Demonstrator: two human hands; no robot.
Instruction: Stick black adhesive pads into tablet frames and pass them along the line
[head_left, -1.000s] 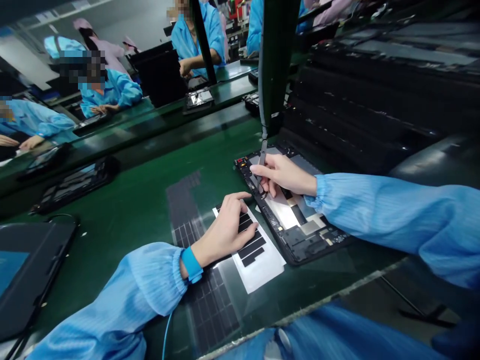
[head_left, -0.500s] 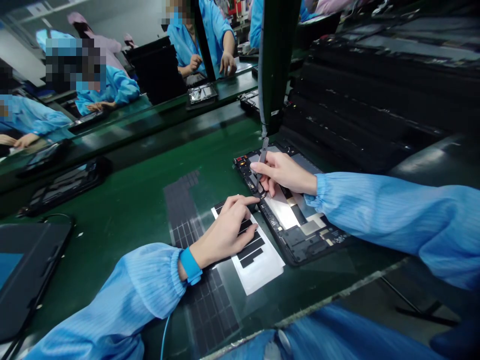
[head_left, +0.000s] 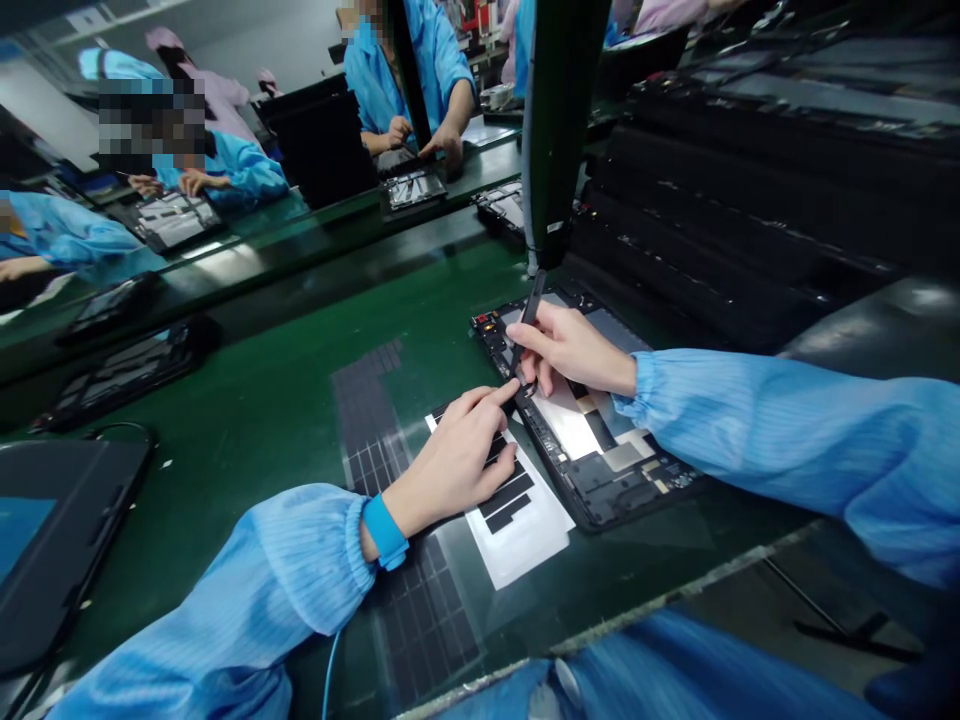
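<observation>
An opened tablet (head_left: 611, 490) lies on the green bench with its inner parts showing. Above its left edge, my right hand (head_left: 577, 350) pinches dark tweezers (head_left: 534, 305), tips pointing down at the frame. My left hand (head_left: 454, 455) holds nothing; its index finger reaches to the tablet's edge beside the tweezer tips, and the other fingers are loosely bent. Beneath that hand is a white sheet (head_left: 517, 565) bearing black adhesive strips (head_left: 510, 510). A clear sheet of dark rectangles (head_left: 431, 610) runs under my left wrist. Exactly what the tips touch is too small to tell.
Stacked black trays (head_left: 720, 230) rise at the right behind the tablet. A post (head_left: 559, 130) stands at the bench's back. Another device (head_left: 67, 540) lies at the left, a further one (head_left: 135, 370) behind it. Co-workers in blue (head_left: 240, 165) sit across the line.
The tweezers have tilted slightly, their tips now close to my left index fingertip at the tablet's edge. My left hand has barely moved. Across the line, a co-worker now has a device raised.
</observation>
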